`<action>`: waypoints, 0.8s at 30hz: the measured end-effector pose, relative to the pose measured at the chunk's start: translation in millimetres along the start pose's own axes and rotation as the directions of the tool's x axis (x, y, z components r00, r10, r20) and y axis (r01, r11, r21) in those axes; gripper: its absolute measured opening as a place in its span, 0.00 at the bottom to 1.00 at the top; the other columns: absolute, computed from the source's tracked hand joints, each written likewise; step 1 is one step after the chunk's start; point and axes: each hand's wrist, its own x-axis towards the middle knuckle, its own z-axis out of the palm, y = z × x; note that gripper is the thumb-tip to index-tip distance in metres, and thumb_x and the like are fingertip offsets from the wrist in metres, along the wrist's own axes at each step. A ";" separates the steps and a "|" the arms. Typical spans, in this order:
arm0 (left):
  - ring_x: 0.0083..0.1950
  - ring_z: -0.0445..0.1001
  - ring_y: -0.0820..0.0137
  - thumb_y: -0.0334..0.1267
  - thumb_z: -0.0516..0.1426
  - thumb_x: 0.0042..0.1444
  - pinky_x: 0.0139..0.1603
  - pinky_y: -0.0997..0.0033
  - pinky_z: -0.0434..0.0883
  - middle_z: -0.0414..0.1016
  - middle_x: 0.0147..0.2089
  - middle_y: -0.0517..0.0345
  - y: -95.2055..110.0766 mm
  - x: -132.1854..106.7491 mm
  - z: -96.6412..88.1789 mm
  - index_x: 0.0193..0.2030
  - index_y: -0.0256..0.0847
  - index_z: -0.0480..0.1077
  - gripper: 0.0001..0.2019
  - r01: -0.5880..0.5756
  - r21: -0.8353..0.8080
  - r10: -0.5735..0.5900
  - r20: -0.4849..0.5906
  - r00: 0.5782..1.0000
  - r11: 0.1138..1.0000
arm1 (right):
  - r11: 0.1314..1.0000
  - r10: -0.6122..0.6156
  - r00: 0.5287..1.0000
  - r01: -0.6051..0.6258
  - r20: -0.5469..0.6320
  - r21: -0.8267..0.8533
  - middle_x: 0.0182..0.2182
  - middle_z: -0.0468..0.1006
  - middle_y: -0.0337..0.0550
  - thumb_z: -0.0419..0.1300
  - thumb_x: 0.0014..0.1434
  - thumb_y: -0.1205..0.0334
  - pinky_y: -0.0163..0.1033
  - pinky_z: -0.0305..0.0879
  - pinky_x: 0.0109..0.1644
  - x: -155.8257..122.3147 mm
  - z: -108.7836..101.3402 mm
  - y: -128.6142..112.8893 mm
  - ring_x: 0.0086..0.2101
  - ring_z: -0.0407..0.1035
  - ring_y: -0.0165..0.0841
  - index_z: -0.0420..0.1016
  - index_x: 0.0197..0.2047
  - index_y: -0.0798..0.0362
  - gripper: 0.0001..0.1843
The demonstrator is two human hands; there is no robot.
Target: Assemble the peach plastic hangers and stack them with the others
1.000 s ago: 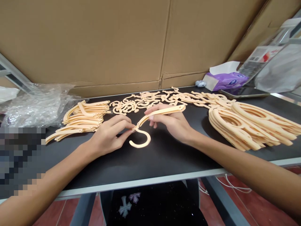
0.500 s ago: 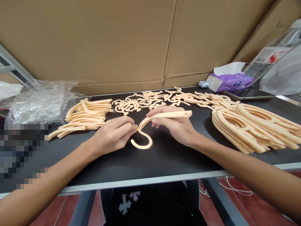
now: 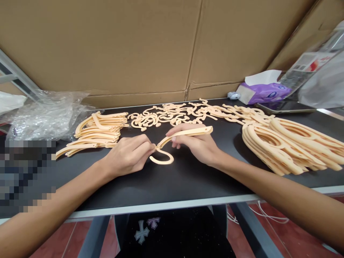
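Note:
Over the black table, my right hand is closed on a cream-coloured hanger arm, thumb on its near side and fingers behind. At the arm's left end it meets a cream hanger hook, whose curve hangs down toward me. My left hand pinches the pieces at that joint; its fingertips hide exactly which part it grips. Left of my left hand lies a pile of loose hanger arms. Several loose hooks are scattered behind both hands.
Stacked hanger pieces lie on the right of the black table. Farther back are a tablet-like device and a purple tissue pack. Clear plastic wrap sits at the left. A cardboard wall closes off the back.
The hanger arm and hook have shifted slightly left, and the hook's curve has tipped up and looks flatter. Both hands keep their grip.

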 end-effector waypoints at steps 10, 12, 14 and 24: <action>0.32 0.74 0.73 0.31 0.53 0.66 0.32 0.76 0.70 0.74 0.35 0.55 4.9 -0.5 1.2 0.36 0.39 0.69 0.07 0.065 -0.055 -0.064 0.027 0.998 0.996 | 0.998 0.053 0.999 -0.053 -0.003 0.014 0.22 0.78 0.38 0.60 0.48 0.66 0.36 0.67 0.30 0.2 1.4 -0.8 0.24 0.71 0.30 0.81 0.31 0.54 0.08; 0.32 0.74 0.73 0.30 0.53 0.66 0.31 0.77 0.69 0.74 0.34 0.56 5.8 -0.9 2.3 0.36 0.39 0.69 0.07 0.063 -0.041 -0.062 0.019 0.998 0.997 | 0.999 0.046 0.999 -0.046 -0.004 0.017 0.22 0.78 0.38 0.60 0.48 0.65 0.36 0.67 0.30 0.0 1.9 2.3 0.24 0.71 0.30 0.81 0.32 0.55 0.09; 0.31 0.73 0.73 0.29 0.54 0.65 0.30 0.77 0.68 0.73 0.34 0.57 6.1 -1.3 3.5 0.37 0.39 0.69 0.06 0.085 -0.033 -0.085 -0.006 0.996 0.996 | 0.998 0.054 0.998 -0.054 -0.010 0.022 0.22 0.78 0.39 0.60 0.48 0.64 0.36 0.67 0.29 -0.2 2.9 5.8 0.24 0.72 0.31 0.80 0.31 0.55 0.09; 0.28 0.69 0.75 0.30 0.63 0.61 0.29 0.75 0.65 0.71 0.29 0.61 2.2 3.5 3.3 0.35 0.38 0.72 0.04 0.206 -0.143 -0.220 -0.085 0.972 0.968 | 0.947 0.224 0.974 -0.211 -0.027 0.243 0.18 0.75 0.39 0.61 0.43 0.65 0.33 0.65 0.20 5.8 6.9 6.0 0.19 0.71 0.30 0.76 0.25 0.56 0.04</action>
